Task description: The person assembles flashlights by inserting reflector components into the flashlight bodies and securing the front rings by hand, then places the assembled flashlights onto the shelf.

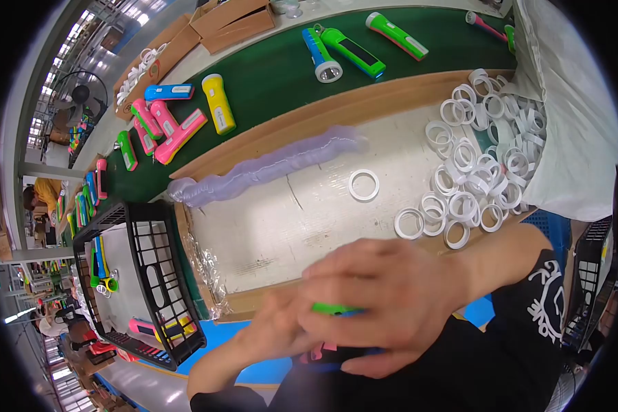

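Note:
My right hand [381, 299] is blurred and curled over a green and blue flashlight [333, 309], mostly covered by the fingers. Pressed against it from the left, my left hand [275, 323] also closes round the flashlight; its fingertips are partly hidden. Below the hands, a pink piece [319, 353] shows, too covered to name. Just beyond them lies a shallow cardboard tray [254, 233]. Inside it are a single white ring [364, 185], a long row of nested clear plastic discs [268, 168], and a heap of white rings [463, 206] on the right.
A green conveyor belt [268, 89] runs behind the tray, carrying a yellow flashlight [218, 103], pink flashlights [161, 123] and several others. At left stands a black basket [154, 275] with flashlights inside. White sheeting [577, 117] hangs at right. An open cardboard box [233, 27] sits at the back.

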Demonstrator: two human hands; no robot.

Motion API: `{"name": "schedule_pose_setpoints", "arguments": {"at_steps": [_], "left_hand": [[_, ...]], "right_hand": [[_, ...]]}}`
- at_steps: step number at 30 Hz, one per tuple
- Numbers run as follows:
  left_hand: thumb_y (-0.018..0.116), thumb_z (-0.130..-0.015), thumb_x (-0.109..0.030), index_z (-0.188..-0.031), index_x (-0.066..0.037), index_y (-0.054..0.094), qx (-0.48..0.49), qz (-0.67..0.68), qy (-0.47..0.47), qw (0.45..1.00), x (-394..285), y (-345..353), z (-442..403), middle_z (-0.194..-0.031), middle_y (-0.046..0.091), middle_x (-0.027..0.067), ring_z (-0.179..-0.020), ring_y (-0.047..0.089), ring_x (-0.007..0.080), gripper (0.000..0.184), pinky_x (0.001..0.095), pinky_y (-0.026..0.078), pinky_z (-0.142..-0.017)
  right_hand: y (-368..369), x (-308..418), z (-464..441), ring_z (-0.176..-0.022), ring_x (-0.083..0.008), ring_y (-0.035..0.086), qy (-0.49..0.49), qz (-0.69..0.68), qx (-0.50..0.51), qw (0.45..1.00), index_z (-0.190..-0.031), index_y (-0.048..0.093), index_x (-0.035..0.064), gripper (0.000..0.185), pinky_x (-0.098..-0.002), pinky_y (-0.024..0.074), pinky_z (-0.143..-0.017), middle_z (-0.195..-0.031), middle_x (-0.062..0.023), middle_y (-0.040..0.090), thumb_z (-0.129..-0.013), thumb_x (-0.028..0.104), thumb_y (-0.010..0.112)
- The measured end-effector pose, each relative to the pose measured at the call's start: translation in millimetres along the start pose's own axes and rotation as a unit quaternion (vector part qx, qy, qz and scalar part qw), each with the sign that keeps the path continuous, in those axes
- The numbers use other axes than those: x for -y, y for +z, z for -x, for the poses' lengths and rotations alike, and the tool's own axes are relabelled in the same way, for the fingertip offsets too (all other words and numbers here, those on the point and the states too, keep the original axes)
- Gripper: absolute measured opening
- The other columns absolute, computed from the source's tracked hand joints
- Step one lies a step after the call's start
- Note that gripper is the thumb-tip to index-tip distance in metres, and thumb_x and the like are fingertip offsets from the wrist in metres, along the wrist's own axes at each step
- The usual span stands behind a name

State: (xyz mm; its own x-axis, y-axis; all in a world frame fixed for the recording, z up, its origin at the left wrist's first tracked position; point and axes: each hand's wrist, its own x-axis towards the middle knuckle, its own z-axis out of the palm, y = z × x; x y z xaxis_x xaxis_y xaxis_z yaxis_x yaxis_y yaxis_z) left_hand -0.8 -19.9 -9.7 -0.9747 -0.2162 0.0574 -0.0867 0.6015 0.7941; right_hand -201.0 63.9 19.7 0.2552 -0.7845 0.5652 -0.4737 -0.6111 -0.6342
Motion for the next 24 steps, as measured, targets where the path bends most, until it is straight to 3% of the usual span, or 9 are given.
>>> {"name": "schedule_pose_setpoints", "arguments": {"at_steps": [3, 5, 7, 14, 17, 18, 19, 21, 24], "left_hand": [[0.071, -0.070, -0.017, -0.108, -0.004, 0.052, 0.002, -0.088, -0.054, 0.995, -4.0, -9.6, -6.8, -0.080, 0.059, 0.0151, -0.068, 0.060, 0.0340, 0.044, 0.0410, 0.048, -0.056], [0.070, -0.064, -0.014, -0.116, -0.004, 0.050, -0.060, -0.238, -0.072, 0.967, -3.3, -10.9, -20.0, -0.085, 0.057, 0.0122, -0.066, 0.058, 0.0282, 0.057, 0.0374, 0.046, -0.054], [0.065, -0.064, -0.013, -0.119, -0.005, 0.052, -0.099, -0.426, -0.065, 0.897, 0.7, -12.4, -25.4, -0.091, 0.055, 0.0085, -0.065, 0.054, 0.0208, 0.058, 0.0310, 0.045, -0.053], [0.074, -0.071, -0.023, -0.117, 0.000, 0.051, -0.135, -0.393, -0.008, 0.909, 12.2, -1.4, -14.7, -0.087, 0.061, 0.0129, -0.067, 0.062, 0.0256, 0.056, 0.0324, 0.048, -0.053], [0.070, -0.076, -0.020, -0.115, 0.005, 0.052, -0.115, -0.323, 0.038, 0.939, -5.6, -16.3, -12.3, -0.084, 0.060, 0.0145, -0.058, 0.061, 0.0221, 0.050, 0.0324, 0.049, -0.049], [0.071, -0.077, -0.021, -0.118, 0.004, 0.051, -0.033, -0.146, -0.048, 0.987, -15.4, -26.5, -9.4, -0.083, 0.063, 0.0162, -0.061, 0.064, 0.0223, 0.052, 0.0317, 0.051, -0.052], [0.072, -0.077, -0.020, -0.121, 0.003, 0.051, -0.024, -0.038, -0.021, 0.999, -14.4, -29.4, -7.0, -0.085, 0.064, 0.0162, -0.063, 0.064, 0.0219, 0.054, 0.0311, 0.051, -0.053], [0.073, -0.076, -0.014, -0.126, -0.001, 0.049, 0.018, 0.146, -0.045, 0.988, -20.9, -36.4, -3.0, -0.092, 0.066, 0.0136, -0.070, 0.066, 0.0237, 0.057, 0.0313, 0.052, -0.062], [0.071, -0.077, -0.011, -0.128, -0.001, 0.047, 0.207, 0.312, -0.050, 0.926, 6.5, -37.0, 0.5, -0.109, 0.062, 0.0136, -0.092, 0.062, 0.0266, 0.057, 0.0330, 0.048, -0.081]], "right_hand": [[7.6, -34.3, 3.6, -0.092, -0.0268, 0.061, -0.047, -0.027, -0.010, 0.998, -0.101, 0.060, 0.0016, 0.038, -0.0356, 0.0511, -0.073, -0.101, -0.0131, 0.059, -0.075, 0.029, 0.059], [8.6, -50.8, 1.4, -0.099, -0.0249, 0.058, 0.137, -0.115, -0.098, 0.979, -0.106, 0.057, 0.0008, 0.037, -0.0350, 0.0462, -0.084, -0.103, -0.0125, 0.058, -0.083, 0.030, 0.052], [8.7, -59.5, 0.5, -0.102, -0.0207, 0.054, 0.345, -0.287, -0.123, 0.885, -0.111, 0.054, 0.0005, 0.038, -0.0335, 0.0400, -0.092, -0.106, -0.0109, 0.058, -0.091, 0.031, 0.044], [28.6, -66.5, 8.7, -0.089, -0.0177, 0.055, 0.348, -0.347, -0.140, 0.860, -0.101, 0.056, -0.0001, 0.045, -0.0322, 0.0426, -0.083, -0.093, -0.0085, 0.059, -0.096, 0.039, 0.034], [17.2, -40.9, 5.3, -0.083, -0.0223, 0.057, 0.223, -0.157, -0.116, 0.955, -0.094, 0.056, -0.0006, 0.046, -0.0326, 0.0440, -0.075, -0.090, -0.0140, 0.059, -0.095, 0.040, 0.034], [10.6, -37.4, 7.3, -0.078, -0.0255, 0.059, 0.104, -0.093, -0.083, 0.987, -0.098, 0.057, -0.0011, 0.041, -0.0338, 0.0468, -0.071, -0.091, -0.0148, 0.060, -0.093, 0.037, 0.041], [5.3, -24.4, 7.6, -0.078, -0.0264, 0.060, 0.076, -0.113, -0.078, 0.988, -0.098, 0.058, -0.0008, 0.039, -0.0347, 0.0487, -0.071, -0.091, -0.0137, 0.060, -0.091, 0.035, 0.044], [1.0, -8.5, 8.6, -0.079, -0.0274, 0.061, 0.049, -0.133, -0.083, 0.987, -0.098, 0.059, -0.0005, 0.036, -0.0355, 0.0505, -0.072, -0.092, -0.0126, 0.061, -0.089, 0.033, 0.048], [-8.0, -1.1, 4.8, -0.084, -0.0300, 0.063, -0.165, -0.008, -0.005, 0.986, -0.091, 0.062, -0.0017, 0.034, -0.0373, 0.0533, -0.076, -0.091, -0.0147, 0.061, -0.083, 0.031, 0.056]]}}
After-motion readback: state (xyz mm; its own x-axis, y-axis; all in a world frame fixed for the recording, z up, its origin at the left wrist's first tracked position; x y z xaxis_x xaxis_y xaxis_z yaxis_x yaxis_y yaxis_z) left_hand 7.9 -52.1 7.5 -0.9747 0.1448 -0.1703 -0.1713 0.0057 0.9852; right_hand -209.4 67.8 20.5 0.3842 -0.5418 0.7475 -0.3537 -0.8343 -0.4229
